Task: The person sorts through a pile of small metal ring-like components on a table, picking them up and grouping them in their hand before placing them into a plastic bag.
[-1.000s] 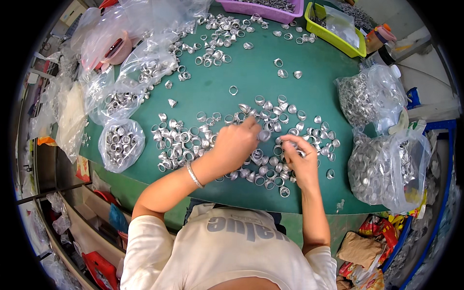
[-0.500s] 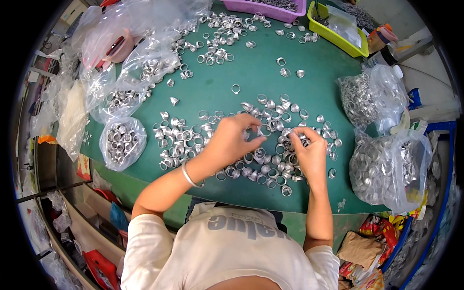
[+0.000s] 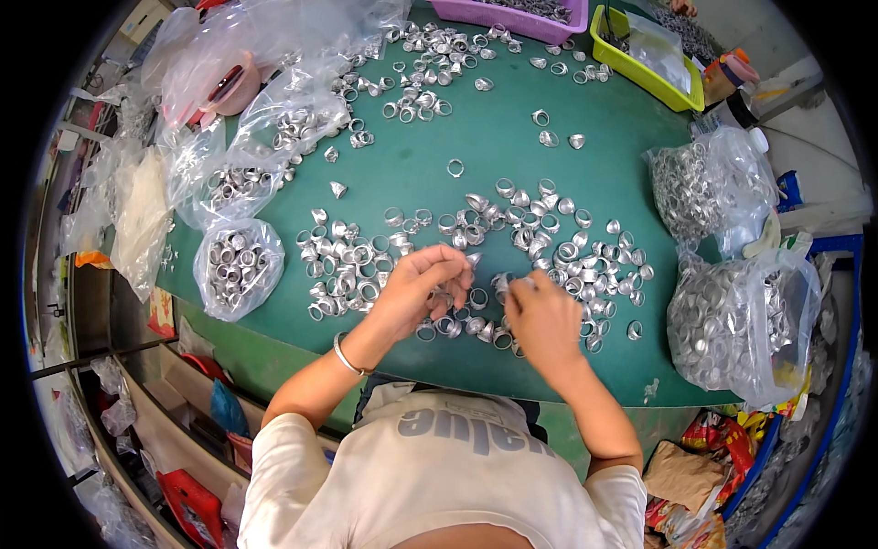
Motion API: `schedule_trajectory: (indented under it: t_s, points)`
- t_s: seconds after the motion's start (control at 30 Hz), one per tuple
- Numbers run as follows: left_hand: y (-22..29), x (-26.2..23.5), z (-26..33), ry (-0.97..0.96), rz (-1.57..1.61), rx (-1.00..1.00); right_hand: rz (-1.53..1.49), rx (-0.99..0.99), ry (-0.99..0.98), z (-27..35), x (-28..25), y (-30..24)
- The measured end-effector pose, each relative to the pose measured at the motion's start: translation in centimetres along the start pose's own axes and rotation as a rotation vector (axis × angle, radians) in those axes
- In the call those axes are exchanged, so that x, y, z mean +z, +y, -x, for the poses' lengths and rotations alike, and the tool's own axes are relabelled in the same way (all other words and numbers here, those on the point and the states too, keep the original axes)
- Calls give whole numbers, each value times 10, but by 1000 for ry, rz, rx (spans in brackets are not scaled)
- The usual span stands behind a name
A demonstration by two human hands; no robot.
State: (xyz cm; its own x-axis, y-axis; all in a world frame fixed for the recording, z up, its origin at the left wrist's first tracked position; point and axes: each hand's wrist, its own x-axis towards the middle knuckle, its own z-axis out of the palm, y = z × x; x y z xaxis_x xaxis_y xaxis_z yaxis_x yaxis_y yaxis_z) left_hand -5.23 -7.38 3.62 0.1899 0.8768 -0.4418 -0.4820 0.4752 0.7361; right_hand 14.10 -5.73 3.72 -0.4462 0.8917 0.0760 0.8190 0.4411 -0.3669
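Many silver-coloured metal rings lie loose on a green work table [image 3: 402,174]. My left hand [image 3: 422,291], with a bangle [image 3: 344,355] on its wrist, is over the near middle of them, fingers curled. A ring [image 3: 473,261] shows at its fingertips. To its right, my right hand [image 3: 546,320] reaches down among the rings with fingers and thumb drawn together. Another ring [image 3: 501,282], slightly blurred, is at those fingertips. The palm side of the right hand is hidden. A loose pile of rings [image 3: 361,265] spreads to the left of my hands.
Clear plastic bags of rings stand at the left [image 3: 240,270] and right [image 3: 722,320]. A purple basket [image 3: 549,27] and a yellow-green basket [image 3: 672,90] sit at the far edge. A pink bowl [image 3: 240,91] rests among plastic sheets. Open drawers [image 3: 174,403] are at lower left.
My right hand has moved left and down, closer to my left hand. My left hand has drawn slightly down and back. Rings near the right hand have spread toward the right.
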Motion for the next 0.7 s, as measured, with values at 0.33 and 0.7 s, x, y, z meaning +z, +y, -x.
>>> schedule_trajectory:
  t_s: [0.33,0.7]
  points:
    - [-18,13,7,-31,-188,32,-1248,664,-54,3,-14,43]
    - [-20,7,10,45,-237,97,-2087,588,-345,12,-8,57]
